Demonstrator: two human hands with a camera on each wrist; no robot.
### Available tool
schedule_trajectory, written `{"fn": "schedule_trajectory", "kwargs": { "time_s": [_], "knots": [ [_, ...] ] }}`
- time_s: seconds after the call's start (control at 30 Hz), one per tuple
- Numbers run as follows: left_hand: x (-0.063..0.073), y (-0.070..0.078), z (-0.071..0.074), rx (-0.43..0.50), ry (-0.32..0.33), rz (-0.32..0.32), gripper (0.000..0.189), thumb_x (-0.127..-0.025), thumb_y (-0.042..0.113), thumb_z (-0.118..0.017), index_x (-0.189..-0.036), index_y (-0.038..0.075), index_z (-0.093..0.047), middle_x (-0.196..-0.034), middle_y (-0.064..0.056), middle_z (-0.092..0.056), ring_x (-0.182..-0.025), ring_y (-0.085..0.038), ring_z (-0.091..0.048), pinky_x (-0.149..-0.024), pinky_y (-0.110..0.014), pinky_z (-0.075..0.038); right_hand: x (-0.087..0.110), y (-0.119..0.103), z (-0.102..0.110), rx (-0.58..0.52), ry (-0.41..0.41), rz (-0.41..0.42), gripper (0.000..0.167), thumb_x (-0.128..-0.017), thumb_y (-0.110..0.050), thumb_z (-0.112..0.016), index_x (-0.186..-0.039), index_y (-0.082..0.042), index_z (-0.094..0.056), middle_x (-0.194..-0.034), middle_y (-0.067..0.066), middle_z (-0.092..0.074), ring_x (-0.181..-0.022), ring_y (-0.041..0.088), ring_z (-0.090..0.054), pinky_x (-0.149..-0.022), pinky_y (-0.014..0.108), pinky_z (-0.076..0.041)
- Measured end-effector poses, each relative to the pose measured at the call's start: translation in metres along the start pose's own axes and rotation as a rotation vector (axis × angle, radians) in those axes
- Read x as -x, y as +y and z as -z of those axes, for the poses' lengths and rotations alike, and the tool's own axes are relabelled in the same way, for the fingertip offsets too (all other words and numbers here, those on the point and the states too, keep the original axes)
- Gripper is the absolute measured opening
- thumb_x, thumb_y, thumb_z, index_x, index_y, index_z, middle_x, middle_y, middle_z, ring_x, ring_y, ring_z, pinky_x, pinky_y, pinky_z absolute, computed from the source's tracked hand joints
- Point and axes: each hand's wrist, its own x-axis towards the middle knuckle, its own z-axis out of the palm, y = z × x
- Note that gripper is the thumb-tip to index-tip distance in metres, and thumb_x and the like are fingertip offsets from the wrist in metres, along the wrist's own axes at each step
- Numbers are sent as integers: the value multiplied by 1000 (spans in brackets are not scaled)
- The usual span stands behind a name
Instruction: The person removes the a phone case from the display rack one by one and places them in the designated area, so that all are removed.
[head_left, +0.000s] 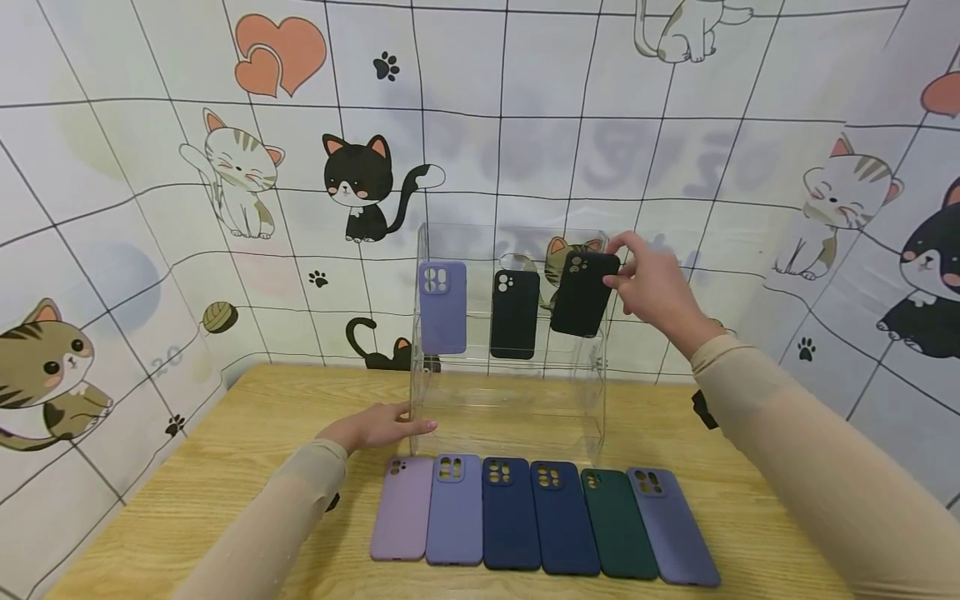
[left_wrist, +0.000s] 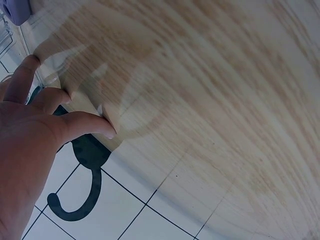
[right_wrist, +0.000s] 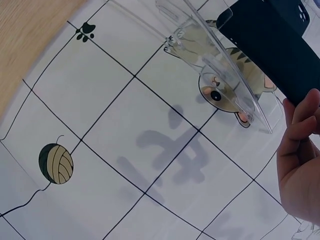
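A clear acrylic display rack point(head_left: 510, 408) stands on the table against the cat-print backdrop. My right hand point(head_left: 652, 279) pinches a black phone case point(head_left: 587, 293) by its upper right edge, tilted, at the rack's upper right. In the right wrist view the same dark case point(right_wrist: 272, 47) spans the top right corner above the fingers. Another black case point(head_left: 514, 315) and a lavender case point(head_left: 443, 308) stand upright on the rack, to its left. Low on the rack's left side, my left hand point(head_left: 378, 425) rests with extended fingers; their tips touch the clear side panel in the left wrist view.
In front of the rack lies a row of phone cases: pink-lilac point(head_left: 402, 510), lavender point(head_left: 454, 512), two navy point(head_left: 512, 517) ones, dark green point(head_left: 618, 525) and blue-violet point(head_left: 675, 529). Wood-patterned table point(head_left: 285, 400) extends to both sides.
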Motion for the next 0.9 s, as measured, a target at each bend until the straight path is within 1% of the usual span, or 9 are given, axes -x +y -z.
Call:
{"fn": "schedule_trajectory", "kwargs": {
  "time_s": [0.23, 0.33, 0.47, 0.53, 0.6, 0.73, 0.83, 0.9],
  "knots": [
    [0, -1, -1, 1, -2, 7, 108, -92, 87, -50, -168, 12, -34, -160, -19, -54, -153, -45, -46, -122, -66, -39, 0, 5, 12, -44, 11, -37, 41, -105, -13, -67, -141, -16, -48, -112, 26, -77, -56, 25, -65, -57, 38, -45],
    [0, -1, -1, 2, 0, 6, 108, -92, 87, -50, -168, 12, -34, -160, -19, -54, -152, -45, -46, -122, -67, -39, 0, 9, 18, -54, 5, -40, 41, -105, -14, -68, -141, -15, -47, -109, 25, -77, -57, 26, -66, -60, 39, -44],
    [1, -2, -1, -1, -2, 7, 108, -92, 88, -49, -168, 12, -34, -160, -18, -55, -153, -45, -46, -123, -66, -39, 0, 17, 26, -65, -28, -44, 41, -106, -17, -68, -140, -14, -47, -105, 22, -79, -59, 25, -68, -64, 39, -44],
    [1, -1, -1, -2, -4, 6, 108, -92, 88, -49, -168, 12, -34, -159, -18, -55, -153, -45, -46, -123, -66, -38, 0, 23, 32, -76, -55, -57, 41, -105, -18, -69, -141, -13, -47, -101, 18, -79, -60, 24, -69, -63, 38, -46],
    [2, 0, -1, -2, -6, 5, 107, -92, 88, -49, -168, 13, -34, -160, -18, -55, -153, -45, -45, -123, -67, -38, 0, 30, 37, -80, -92, -77, 43, -105, -19, -69, -141, -13, -47, -93, 12, -79, -62, 24, -69, -61, 37, -49],
    [3, 2, 0, -4, -7, 2, 107, -93, 87, -49, -168, 13, -34, -161, -19, -53, -154, -46, -44, -123, -68, -37, 1, 44, 49, -104, -188, -122, 47, -104, -18, -70, -143, -10, -44, -78, 2, -74, -66, 23, -66, -62, 33, -51],
    [3, 2, 1, -9, -8, 0, 107, -93, 87, -48, -168, 13, -34, -162, -19, -53, -154, -46, -44, -123, -68, -37, 3, 53, 56, -131, -260, -151, 50, -104, -15, -70, -145, -6, -42, -74, 1, -71, -67, 20, -65, -62, 32, -52],
    [2, 3, 1, -10, -8, -4, 107, -93, 87, -49, -168, 13, -34, -161, -19, -53, -153, -46, -45, -123, -68, -38, 5, 60, 59, -126, -306, -164, 51, -104, -14, -69, -145, -4, -41, -73, 1, -70, -66, 19, -64, -61, 31, -52]
  ]
}}
